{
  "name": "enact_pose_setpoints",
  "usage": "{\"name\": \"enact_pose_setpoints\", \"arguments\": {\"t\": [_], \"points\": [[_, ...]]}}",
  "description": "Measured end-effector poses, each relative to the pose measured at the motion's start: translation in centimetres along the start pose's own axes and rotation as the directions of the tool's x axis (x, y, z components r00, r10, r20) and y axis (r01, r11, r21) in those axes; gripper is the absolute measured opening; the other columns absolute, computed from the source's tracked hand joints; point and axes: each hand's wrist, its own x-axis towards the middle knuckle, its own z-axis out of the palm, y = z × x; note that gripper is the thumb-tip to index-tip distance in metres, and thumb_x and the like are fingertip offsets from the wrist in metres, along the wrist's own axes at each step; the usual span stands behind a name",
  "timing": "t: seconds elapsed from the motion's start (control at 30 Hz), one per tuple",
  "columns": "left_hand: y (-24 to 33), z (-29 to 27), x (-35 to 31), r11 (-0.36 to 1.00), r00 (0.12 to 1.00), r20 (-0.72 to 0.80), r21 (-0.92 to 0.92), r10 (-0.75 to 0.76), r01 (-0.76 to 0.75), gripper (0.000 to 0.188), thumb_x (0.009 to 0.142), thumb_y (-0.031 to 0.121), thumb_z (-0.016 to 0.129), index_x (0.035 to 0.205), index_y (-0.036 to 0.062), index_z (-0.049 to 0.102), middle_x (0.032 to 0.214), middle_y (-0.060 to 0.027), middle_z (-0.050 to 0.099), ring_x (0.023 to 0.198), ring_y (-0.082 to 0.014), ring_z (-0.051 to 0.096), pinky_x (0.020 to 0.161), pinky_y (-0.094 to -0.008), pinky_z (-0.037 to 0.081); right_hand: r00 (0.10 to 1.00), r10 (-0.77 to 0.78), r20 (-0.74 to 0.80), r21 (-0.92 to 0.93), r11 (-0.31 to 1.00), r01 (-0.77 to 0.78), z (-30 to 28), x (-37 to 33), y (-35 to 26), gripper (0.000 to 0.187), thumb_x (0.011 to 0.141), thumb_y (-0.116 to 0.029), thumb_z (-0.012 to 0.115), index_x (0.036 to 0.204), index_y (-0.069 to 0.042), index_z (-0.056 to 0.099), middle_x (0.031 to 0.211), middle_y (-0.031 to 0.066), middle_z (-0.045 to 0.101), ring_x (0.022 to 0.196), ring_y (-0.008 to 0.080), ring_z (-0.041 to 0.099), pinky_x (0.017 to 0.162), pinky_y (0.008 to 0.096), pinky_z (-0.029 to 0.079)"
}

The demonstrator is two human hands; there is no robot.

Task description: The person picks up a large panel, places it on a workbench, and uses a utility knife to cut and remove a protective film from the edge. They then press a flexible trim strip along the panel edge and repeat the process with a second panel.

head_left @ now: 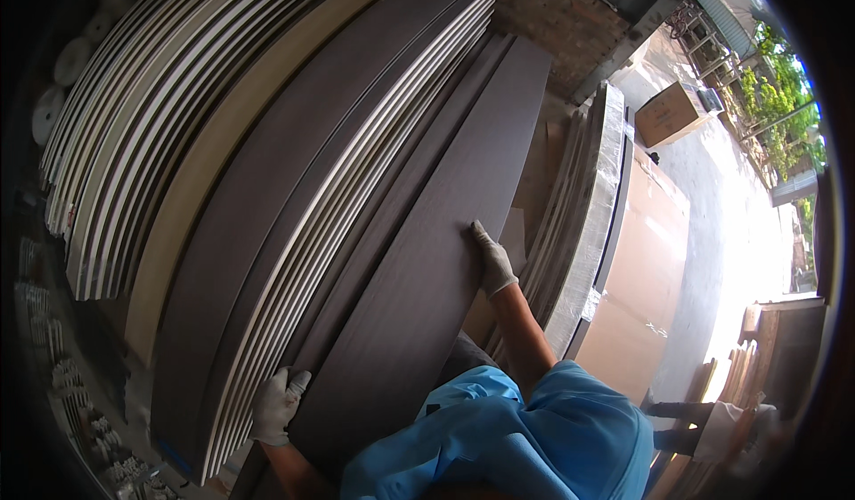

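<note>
Far left there are some white rolls [62,73] tucked in the dark corner, then a leaning stack of pale-edged boards [151,135], one tan board [223,162] and a big stack of dark brown boards [294,233] with light cores showing on their edges. My left hand [278,404], gloved in white, is down low with its grip curled around the left edge of the dark wood-grain panel [427,260] I'm handling, which stands tilted against that dark stack right in front of me, top end running up toward the brick wall [570,19]. My right hand [492,264], also gloved, sits higher with the fingers spread flat on the panel's face near its right edge, so that grip is wide and pressing, not wrapped around anything. To handle it well I'd say keep the low hand hooked firmly on the edge and the high hand steadying the face, since a long thin panel like this probably wants to flex or slide sideways. My blue shirt [534,438] hides the bottom end, so I can't tell how it sits on the floor. Just right of the panel there's a plastic-wrapped bundle of boards [588,215] standing close, which leaves little room on that side, then flat cardboard-coloured sheets [641,286], a cardboard box [668,113] out on the bright concrete, and some wooden pieces [775,340] at the far right.
</note>
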Motion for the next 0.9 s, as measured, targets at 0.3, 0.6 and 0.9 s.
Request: {"name": "enact_pose_setpoints", "arguments": {"t": [0.3,0.6,0.9], "points": [[4.4,1.2,8.9,0.999,0.999,0.045,-0.026,-0.026,0.028,0.076,0.096,0.062,0.052,0.118,-0.0089,0.065,0.102,-0.0314,0.069,0.100,-0.0449,0.068,0.083,-0.0474,0.055,0.998,0.039,-0.039,-0.072,0.997,-0.041,1.6,10.0,-4.1,0.049,0.087,-0.040,0.079,0.112,0.001,0.070,0.103,0.0099,0.072,0.088,0.0210,0.069,0.082,0.0351,0.058],[4.0,2.7,14.0,0.999,0.998,0.036,-0.030,-0.041,0.043,0.078,0.096,0.066,0.048,0.119,-0.0070,0.065,0.106,-0.0285,0.070,0.103,-0.0434,0.067,0.087,-0.0489,0.054,0.996,0.079,-0.050,-0.114,0.990,-0.085,3.1,15.1,-3.9,0.053,0.088,-0.041,0.078,0.116,0.003,0.068,0.108,0.0121,0.072,0.092,0.0221,0.069,0.084,0.0367,0.058],[-1.5,8.1,18.5,0.981,0.994,0.017,-0.162,-0.109,0.111,0.078,0.097,0.065,0.047,0.125,-0.0058,0.062,0.114,-0.0267,0.069,0.110,-0.0431,0.065,0.091,-0.0477,0.052,0.988,0.101,-0.114,-0.204,0.971,-0.123,3.3,19.2,0.5,0.069,0.087,-0.043,0.078,0.131,0.005,0.054,0.119,0.0161,0.067,0.101,0.0276,0.069,0.088,0.0414,0.058]]}}
